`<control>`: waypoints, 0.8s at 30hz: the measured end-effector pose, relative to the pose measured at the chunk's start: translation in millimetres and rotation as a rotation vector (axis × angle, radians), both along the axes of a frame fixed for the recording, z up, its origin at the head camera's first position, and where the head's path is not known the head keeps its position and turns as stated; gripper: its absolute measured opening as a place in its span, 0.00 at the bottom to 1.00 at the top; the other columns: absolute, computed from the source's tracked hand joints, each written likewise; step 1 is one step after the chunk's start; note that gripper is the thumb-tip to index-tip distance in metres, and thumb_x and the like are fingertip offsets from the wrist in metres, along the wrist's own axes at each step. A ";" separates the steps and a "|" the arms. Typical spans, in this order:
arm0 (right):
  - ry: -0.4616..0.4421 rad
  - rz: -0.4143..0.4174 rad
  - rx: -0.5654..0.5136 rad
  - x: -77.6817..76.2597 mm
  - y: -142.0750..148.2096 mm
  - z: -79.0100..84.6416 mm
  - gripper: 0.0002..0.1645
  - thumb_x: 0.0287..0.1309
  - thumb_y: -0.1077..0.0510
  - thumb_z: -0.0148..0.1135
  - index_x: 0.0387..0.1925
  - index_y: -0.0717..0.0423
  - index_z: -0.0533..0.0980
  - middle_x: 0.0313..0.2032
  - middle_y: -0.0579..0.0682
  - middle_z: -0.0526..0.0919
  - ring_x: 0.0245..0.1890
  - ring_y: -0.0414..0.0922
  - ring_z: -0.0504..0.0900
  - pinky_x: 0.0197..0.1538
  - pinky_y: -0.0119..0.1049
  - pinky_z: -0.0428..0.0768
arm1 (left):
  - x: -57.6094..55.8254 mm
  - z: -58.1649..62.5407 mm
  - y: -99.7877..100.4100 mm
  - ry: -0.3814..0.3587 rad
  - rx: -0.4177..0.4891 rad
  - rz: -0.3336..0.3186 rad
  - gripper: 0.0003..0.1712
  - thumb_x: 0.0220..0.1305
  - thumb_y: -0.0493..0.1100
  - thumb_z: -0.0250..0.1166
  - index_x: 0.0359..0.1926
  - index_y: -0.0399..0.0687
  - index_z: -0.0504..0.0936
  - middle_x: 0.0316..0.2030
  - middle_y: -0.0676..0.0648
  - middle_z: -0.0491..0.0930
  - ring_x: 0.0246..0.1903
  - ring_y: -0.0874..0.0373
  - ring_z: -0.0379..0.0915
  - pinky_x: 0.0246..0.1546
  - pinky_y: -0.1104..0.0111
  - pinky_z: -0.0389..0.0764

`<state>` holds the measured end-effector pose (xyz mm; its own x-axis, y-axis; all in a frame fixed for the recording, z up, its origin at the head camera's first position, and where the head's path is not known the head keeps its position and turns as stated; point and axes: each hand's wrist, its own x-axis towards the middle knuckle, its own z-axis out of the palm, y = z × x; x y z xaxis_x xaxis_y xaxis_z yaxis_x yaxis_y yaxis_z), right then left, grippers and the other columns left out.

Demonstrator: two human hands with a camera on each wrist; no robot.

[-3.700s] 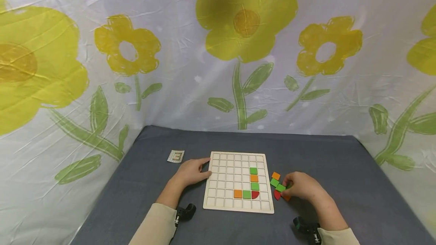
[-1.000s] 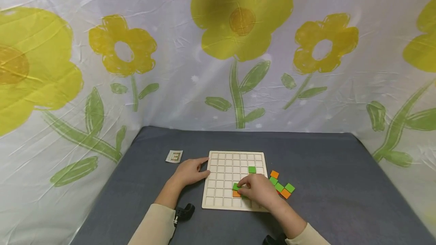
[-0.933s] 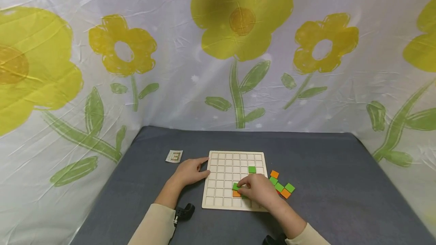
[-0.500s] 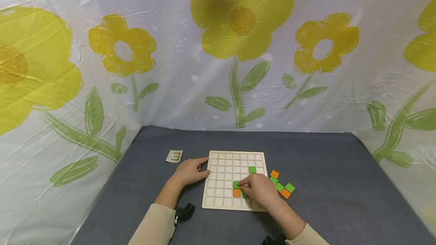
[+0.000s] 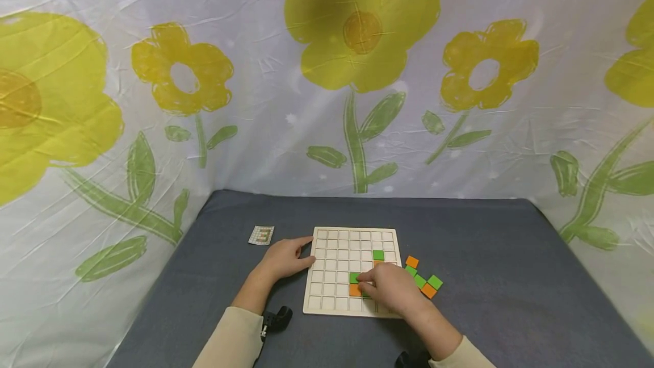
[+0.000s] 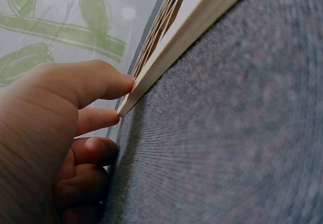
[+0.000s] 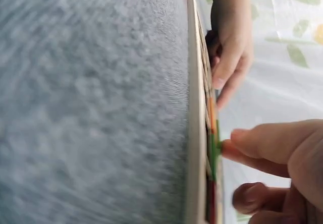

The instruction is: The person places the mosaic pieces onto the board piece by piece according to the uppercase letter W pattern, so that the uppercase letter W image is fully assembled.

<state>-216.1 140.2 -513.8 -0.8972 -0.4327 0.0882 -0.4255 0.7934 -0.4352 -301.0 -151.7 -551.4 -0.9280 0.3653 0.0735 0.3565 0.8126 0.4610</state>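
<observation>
A pale wooden grid board [image 5: 327, 304] lies in front of me. My left hand [image 5: 285, 259] touches its left edge with thumb and index finger; the left wrist view shows both tips against the board's side [image 6: 176, 45], the other fingers bent below. Over the lower right cells is my right hand [image 5: 392, 285], its index fingertip on a green square tile [image 5: 353, 278] that lies in a cell above an orange tile [image 5: 355, 290]. In the right wrist view the right thumb [image 7: 239, 134] is raised off the tile. Another green tile [image 5: 378, 255] shows farther up; the right hand hides the tiles between.
Beside the board's right edge lie several loose tiles, among them an orange one [image 5: 428, 291] and a green one [image 5: 435, 282]. A small card with a printed grid [image 5: 261, 235] rests left of the board. A dark grey cloth [image 5: 485, 254] covers the table.
My right hand came from the loose tiles to the board with a green tile. The tile, tilted one second ago, now lies flat in its cell. The left hand has stayed at the edge.
</observation>
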 end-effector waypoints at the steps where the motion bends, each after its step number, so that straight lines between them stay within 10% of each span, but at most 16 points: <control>1: -0.003 0.007 0.025 1.4 -0.3 1.5 0.13 0.66 0.51 0.68 0.47 0.47 0.90 0.43 0.45 0.90 0.28 0.40 0.80 0.21 0.34 0.65 | -0.2 0.4 -0.2 -0.002 -0.002 0.001 0.34 0.67 0.56 0.67 0.70 0.50 0.77 0.15 0.56 0.67 0.16 0.62 0.56 0.22 0.66 0.58; 24: 0.048 0.098 0.022 -0.9 4.8 2.3 0.11 0.68 0.52 0.65 0.43 0.46 0.91 0.38 0.40 0.90 0.33 0.39 0.82 0.28 0.34 0.74 | -0.6 1.1 -0.1 0.005 -0.011 -0.001 0.34 0.67 0.56 0.67 0.70 0.50 0.77 0.16 0.56 0.68 0.16 0.62 0.58 0.23 0.66 0.60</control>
